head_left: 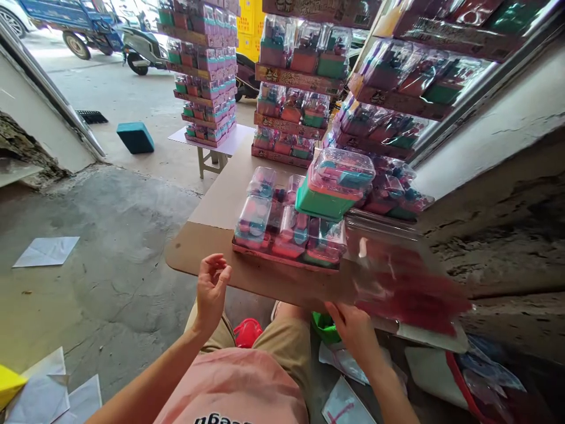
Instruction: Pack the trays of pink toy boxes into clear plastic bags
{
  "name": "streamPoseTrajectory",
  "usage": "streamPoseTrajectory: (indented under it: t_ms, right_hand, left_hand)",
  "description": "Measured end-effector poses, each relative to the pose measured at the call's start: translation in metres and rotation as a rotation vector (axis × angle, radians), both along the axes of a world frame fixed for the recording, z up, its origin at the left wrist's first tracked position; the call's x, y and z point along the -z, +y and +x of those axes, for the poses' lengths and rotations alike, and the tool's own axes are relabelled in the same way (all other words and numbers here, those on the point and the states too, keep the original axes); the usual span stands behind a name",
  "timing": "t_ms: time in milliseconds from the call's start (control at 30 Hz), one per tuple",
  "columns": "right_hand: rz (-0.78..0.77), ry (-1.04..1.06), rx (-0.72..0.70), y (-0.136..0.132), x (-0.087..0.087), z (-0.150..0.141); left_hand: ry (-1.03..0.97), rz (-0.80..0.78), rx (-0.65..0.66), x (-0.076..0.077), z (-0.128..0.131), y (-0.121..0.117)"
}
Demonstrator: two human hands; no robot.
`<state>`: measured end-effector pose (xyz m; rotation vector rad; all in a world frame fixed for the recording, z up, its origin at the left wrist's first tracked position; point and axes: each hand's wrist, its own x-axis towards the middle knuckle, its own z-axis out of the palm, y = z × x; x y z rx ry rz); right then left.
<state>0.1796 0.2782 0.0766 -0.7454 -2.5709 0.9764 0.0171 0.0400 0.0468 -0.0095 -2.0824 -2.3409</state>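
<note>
My right hand [353,330] grips the near edge of a clear plastic bag [397,277] with red print, blurred by motion, at the right edge of the brown table [207,259]. My left hand [212,288] hovers just above the table's front edge, its fingers loosely curled and holding nothing. Beyond the hands a red cardboard tray [282,256] holds several clear plastic boxes with coloured toys. A green-based clear box [333,182] sits tilted on top of them.
Tall stacks of filled trays [291,94] stand at the table's far end and on a small white stand [207,65]. More trays lean against the right wall [397,76]. White sheets lie on the concrete floor [46,250]. A teal block [135,137] and parked vehicles are outside.
</note>
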Motion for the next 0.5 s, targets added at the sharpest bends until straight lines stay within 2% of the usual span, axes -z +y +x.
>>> streamPoseTrajectory:
  t_ms: [33,100,167,233,333,400,500]
  right_hand:
    - [0.023,0.016,0.019,0.002,0.004,0.000]
    - [0.057,0.150,0.198,0.008,0.007,-0.005]
    - [-0.030,0.249,0.335,0.013,0.005,-0.015]
    - [-0.249,0.250,0.314,0.014,0.003,-0.029]
    - [-0.551,0.214,0.178,0.006,0.003,-0.049]
    - [-0.632,0.246,0.157,-0.002,0.004,-0.057]
    - [-0.699,0.323,0.231,-0.011,0.006,-0.058]
  left_hand:
    - [0.029,-0.037,-0.053,-0.001,-0.006,-0.001]
    - [0.073,-0.124,-0.092,-0.005,-0.021,-0.002]
    - [0.067,-0.165,-0.006,-0.011,-0.035,-0.003]
    - [0.009,-0.141,0.157,-0.016,-0.046,-0.002]
    - [-0.084,-0.089,0.364,-0.023,-0.054,0.001]
    - [-0.113,-0.080,0.463,-0.026,-0.055,0.000]
    - [-0.178,-0.056,0.566,-0.029,-0.053,-0.006]
